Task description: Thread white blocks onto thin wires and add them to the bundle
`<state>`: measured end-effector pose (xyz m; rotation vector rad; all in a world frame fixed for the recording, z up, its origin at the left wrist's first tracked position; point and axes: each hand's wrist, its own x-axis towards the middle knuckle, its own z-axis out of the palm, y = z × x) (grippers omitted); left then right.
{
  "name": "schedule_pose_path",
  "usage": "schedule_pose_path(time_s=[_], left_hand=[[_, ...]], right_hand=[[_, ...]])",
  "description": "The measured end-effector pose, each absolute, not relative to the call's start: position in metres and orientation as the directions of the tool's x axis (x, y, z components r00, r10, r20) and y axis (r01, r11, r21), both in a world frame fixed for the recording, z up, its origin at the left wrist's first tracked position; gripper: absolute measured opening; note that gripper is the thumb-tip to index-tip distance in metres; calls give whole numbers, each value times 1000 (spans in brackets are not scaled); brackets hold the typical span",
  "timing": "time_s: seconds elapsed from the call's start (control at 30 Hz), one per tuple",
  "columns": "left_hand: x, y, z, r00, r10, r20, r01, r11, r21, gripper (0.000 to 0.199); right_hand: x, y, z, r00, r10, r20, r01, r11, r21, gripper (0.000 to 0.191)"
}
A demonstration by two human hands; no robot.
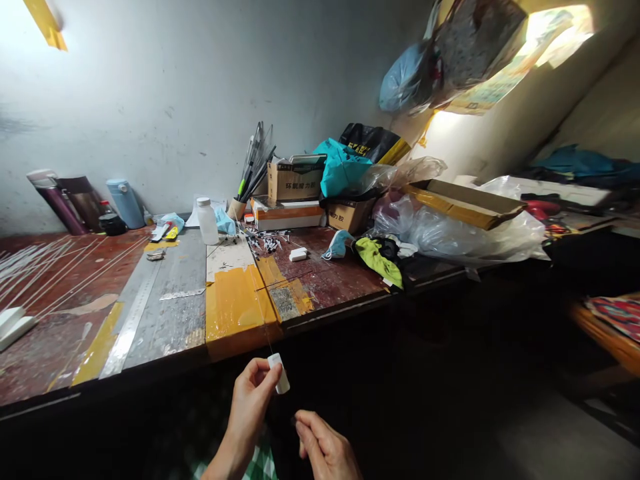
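A small white block (279, 374) is pinched between the thumb and fingers of my left hand (250, 400), just in front of the bench edge. From the top of the block a thin line or rod runs up toward the orange-taped board (237, 303). Below and to the right, my right hand (325, 445) is closed, thumb against the fingers, with a small dark thing at the fingertips too unclear to name. The two hands are apart. Another white block (298, 254) lies on the red-brown bench top.
On the bench (340, 283) stand a white bottle (207, 221), flasks (125, 203) and cardboard boxes (295, 180). A steel ruler (135, 317) lies left of centre. Thin white rods (45, 263) spread at far left. Plastic bags (445, 230) cover the right side.
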<state>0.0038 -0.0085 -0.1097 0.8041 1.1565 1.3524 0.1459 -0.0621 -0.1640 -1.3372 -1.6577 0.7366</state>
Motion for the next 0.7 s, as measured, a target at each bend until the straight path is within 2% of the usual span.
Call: schedule_pose_path(time_s=[0.33,0.5,0.6,0.7], left_hand=[[-3,-1,-103,-165,977,-132,-292,80,953,37],[11,5,-109,-136,981,-135,-309,88,947,39],[17,4,-112,-122,983,-139,-312,95,945,38],[17,0,-114,-111,983,-148,-311,107,944,37]], right_hand=[[138,-53,-145,-89,967,239,465,253,-849,35],[153,-53,-141,-165,975,149,513,214,-831,41],[159,-53,-145,-143,981,130,544,187,-818,35],[159,-54,-150,-79,980,184,536,197,-821,34]])
